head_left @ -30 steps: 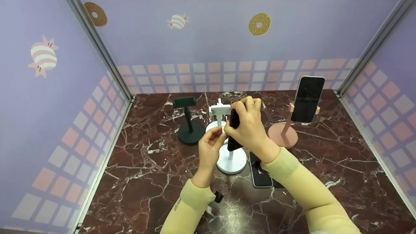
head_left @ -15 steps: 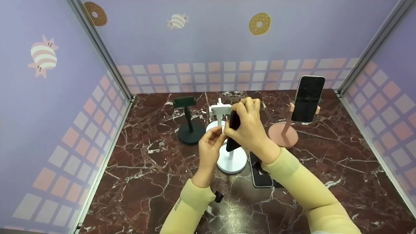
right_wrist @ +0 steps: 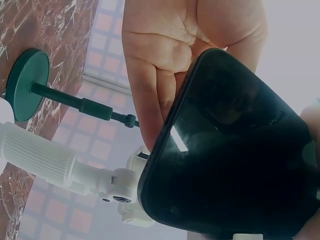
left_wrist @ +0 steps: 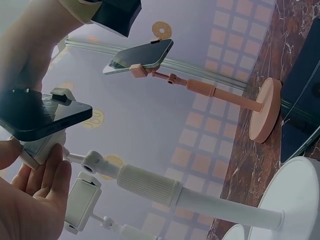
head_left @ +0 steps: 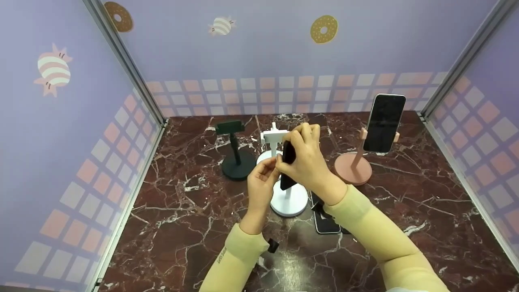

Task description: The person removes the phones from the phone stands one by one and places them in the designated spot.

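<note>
In the head view, my right hand grips a black phone from above, its fingers and thumb at the edges. My left hand is just left of the phone. The left wrist view has that hand's curled fingers and thumb holding the clamp of the nearer white phone stand. There the phone lies over the clamp, between its upper and lower ends; how firmly it is seated, I cannot tell. In the right wrist view the dark screen hides much of the clamp.
Behind stand a dark green phone stand and a second white stand. To the right, a pink stand bears an upright phone. A flat phone lies below my right wrist, partly covering another dark one's view.
My right hand and the phone have shifted slightly left and tilted a little, toward the white stand's clamp. My left hand stays in place.
</note>
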A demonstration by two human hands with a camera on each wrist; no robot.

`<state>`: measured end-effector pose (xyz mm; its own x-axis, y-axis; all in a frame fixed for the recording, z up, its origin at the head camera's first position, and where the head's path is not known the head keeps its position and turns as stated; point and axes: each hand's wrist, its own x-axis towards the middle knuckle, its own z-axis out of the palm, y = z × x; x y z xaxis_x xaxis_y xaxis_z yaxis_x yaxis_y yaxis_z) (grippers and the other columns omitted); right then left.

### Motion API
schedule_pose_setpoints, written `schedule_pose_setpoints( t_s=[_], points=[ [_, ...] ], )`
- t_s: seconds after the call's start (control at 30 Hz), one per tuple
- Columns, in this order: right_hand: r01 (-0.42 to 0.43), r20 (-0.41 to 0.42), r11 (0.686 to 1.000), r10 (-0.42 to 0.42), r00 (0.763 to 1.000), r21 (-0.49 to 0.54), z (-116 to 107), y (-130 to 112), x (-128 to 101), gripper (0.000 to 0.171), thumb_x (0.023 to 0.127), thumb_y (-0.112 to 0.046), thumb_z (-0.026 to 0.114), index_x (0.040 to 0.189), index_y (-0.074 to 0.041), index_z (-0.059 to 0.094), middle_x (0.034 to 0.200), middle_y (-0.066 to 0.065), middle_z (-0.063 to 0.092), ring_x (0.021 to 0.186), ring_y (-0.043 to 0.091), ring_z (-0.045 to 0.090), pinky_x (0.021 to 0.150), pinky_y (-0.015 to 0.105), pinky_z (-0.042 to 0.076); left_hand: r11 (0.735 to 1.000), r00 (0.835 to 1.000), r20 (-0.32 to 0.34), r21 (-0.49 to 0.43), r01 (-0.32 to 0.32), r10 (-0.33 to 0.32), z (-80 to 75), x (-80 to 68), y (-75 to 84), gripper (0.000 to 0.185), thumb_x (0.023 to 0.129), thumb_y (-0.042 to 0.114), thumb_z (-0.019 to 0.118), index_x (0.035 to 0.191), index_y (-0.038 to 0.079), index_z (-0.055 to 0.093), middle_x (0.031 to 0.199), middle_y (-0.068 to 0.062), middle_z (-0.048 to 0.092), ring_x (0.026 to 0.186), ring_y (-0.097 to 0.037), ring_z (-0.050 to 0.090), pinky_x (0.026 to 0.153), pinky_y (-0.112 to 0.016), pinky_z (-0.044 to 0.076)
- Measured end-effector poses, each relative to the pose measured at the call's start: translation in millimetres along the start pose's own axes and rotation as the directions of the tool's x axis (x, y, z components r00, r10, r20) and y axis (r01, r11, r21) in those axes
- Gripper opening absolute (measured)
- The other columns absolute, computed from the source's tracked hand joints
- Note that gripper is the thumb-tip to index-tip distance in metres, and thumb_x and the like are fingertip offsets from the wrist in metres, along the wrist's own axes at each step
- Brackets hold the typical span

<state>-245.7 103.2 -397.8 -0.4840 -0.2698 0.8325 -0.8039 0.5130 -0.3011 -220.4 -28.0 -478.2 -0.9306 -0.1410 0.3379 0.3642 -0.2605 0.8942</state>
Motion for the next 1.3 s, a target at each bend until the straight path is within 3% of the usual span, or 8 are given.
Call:
schedule_pose_setpoints(
  t_s=[0.3, 0.5, 0.57, 0.63, 0.77, 0.87, 1.07, 1.3],
  points=[
    [0.018, -0.016, 1.000, -0.018, 1.000, 0.001, 1.6, -0.2, -0.4, 0.042, 0.067, 0.001, 0.077, 0.101, -0.004, 0.053, 0.096, 0.018, 0.047, 0.098, 0.039, 0.035, 0.083, 0.045, 0.034, 1.000, 1.000, -0.009, -0.002, -0.005, 0.005, 1.6, 1.1, 0.9, 0.033, 0.093, -0.005, 0.071, 0.118, -0.023, 0.060, 0.104, -0.014, 0.070, 0.095, -0.004, 0.068, 0.086, -0.017, 0.057],
    [0.015, -0.011, 1.000, -0.015, 1.000, 0.002, 2.8, -2.0, -0.5, 0.042, 0.067, 0.001, 0.078, 0.101, -0.005, 0.053, 0.096, 0.019, 0.047, 0.098, 0.039, 0.036, 0.083, 0.045, 0.035, 0.999, 0.999, 0.008, -0.043, -0.031, 0.031, 0.2, 0.3, -1.7, 0.064, 0.089, 0.028, 0.078, 0.118, -0.025, 0.057, 0.104, -0.009, 0.070, 0.094, -0.004, 0.068, 0.087, -0.017, 0.057],
    [0.018, -0.010, 1.000, -0.018, 1.000, 0.001, 3.4, -2.8, -0.8, 0.042, 0.067, 0.000, 0.078, 0.101, -0.005, 0.053, 0.096, 0.019, 0.047, 0.098, 0.039, 0.036, 0.083, 0.045, 0.035, 0.998, 0.999, 0.010, -0.049, -0.031, 0.032, -0.1, 0.0, -2.2, 0.069, 0.086, 0.032, 0.079, 0.118, -0.026, 0.057, 0.105, -0.009, 0.070, 0.094, -0.004, 0.068, 0.086, -0.017, 0.057],
    [0.024, -0.007, 1.000, -0.024, 1.000, -0.001, 4.0, -3.6, -1.4, 0.042, 0.067, 0.000, 0.078, 0.101, -0.005, 0.053, 0.096, 0.018, 0.047, 0.098, 0.039, 0.036, 0.083, 0.046, 0.035, 0.999, 1.000, 0.006, -0.044, -0.026, 0.027, 0.2, -0.3, -2.1, 0.062, 0.090, 0.026, 0.078, 0.117, -0.025, 0.057, 0.104, -0.009, 0.070, 0.093, -0.004, 0.068, 0.085, -0.017, 0.057],
    [0.035, -0.004, 0.999, -0.035, 0.999, -0.005, 4.7, -5.2, -3.2, 0.043, 0.068, 0.000, 0.079, 0.101, -0.005, 0.052, 0.096, 0.018, 0.047, 0.098, 0.038, 0.036, 0.083, 0.046, 0.035, 1.000, 1.000, -0.011, -0.011, -0.003, 0.003, 1.5, 0.4, -0.6, 0.031, 0.095, -0.003, 0.069, 0.115, -0.024, 0.059, 0.103, -0.011, 0.070, 0.091, -0.004, 0.068, 0.083, -0.017, 0.057],
    [0.036, -0.006, 0.999, -0.036, 0.999, -0.002, 4.8, -5.9, -4.6, 0.044, 0.067, 0.001, 0.080, 0.101, -0.005, 0.052, 0.096, 0.017, 0.047, 0.098, 0.037, 0.036, 0.083, 0.046, 0.035, 1.000, 1.000, -0.021, 0.013, 0.007, -0.007, 2.0, 0.7, 0.1, 0.024, 0.094, -0.012, 0.064, 0.115, -0.023, 0.060, 0.103, -0.015, 0.070, 0.092, -0.004, 0.068, 0.084, -0.017, 0.057],
    [0.040, -0.008, 0.999, -0.040, 0.999, -0.001, 4.3, -7.3, -6.1, 0.043, 0.068, 0.001, 0.079, 0.100, -0.006, 0.052, 0.096, 0.016, 0.049, 0.097, 0.036, 0.037, 0.083, 0.046, 0.035, 1.000, 1.000, -0.008, 0.009, -0.005, 0.005, 0.1, -0.2, -0.5, 0.027, 0.095, -0.009, 0.065, 0.117, -0.023, 0.060, 0.105, -0.019, 0.070, 0.095, -0.008, 0.069, 0.086, -0.018, 0.056],
    [0.038, -0.015, 0.999, -0.038, 0.999, 0.006, 1.5, -7.5, -7.6, 0.041, 0.068, 0.000, 0.078, 0.100, -0.006, 0.052, 0.097, 0.016, 0.050, 0.097, 0.036, 0.037, 0.083, 0.046, 0.034, 1.000, 1.000, -0.008, -0.009, 0.008, -0.008, -0.3, 0.0, -1.0, 0.027, 0.094, -0.012, 0.063, 0.117, -0.025, 0.058, 0.101, -0.007, 0.071, 0.089, -0.004, 0.067, 0.076, -0.016, 0.054]
  ],
)
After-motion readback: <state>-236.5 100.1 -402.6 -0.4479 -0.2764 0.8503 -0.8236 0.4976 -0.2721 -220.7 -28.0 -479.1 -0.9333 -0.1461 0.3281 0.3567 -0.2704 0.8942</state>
